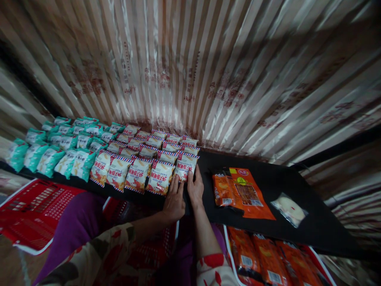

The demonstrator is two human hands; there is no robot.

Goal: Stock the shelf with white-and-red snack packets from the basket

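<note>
At the right end of the front row stands a white and orange snack packet (186, 163) with a striped top edge. My right hand (195, 187) grips its right side, thumb in front and fingers behind. At its lower left corner, the fingers of my left hand (175, 200) press against it, close to the neighbouring packet (160, 177). Several more packets of this kind stand in rows behind and to the left. Farther left are rows of teal snack packets (83, 163), also upright.
On the black tabletop (264, 174), orange bags (247, 192) and a clear-wrapped round white item (289, 209) lie to the right. Red baskets (38, 210) sit below, the right one holding orange packs (270, 258). Striped sheeting (190, 71) hangs behind.
</note>
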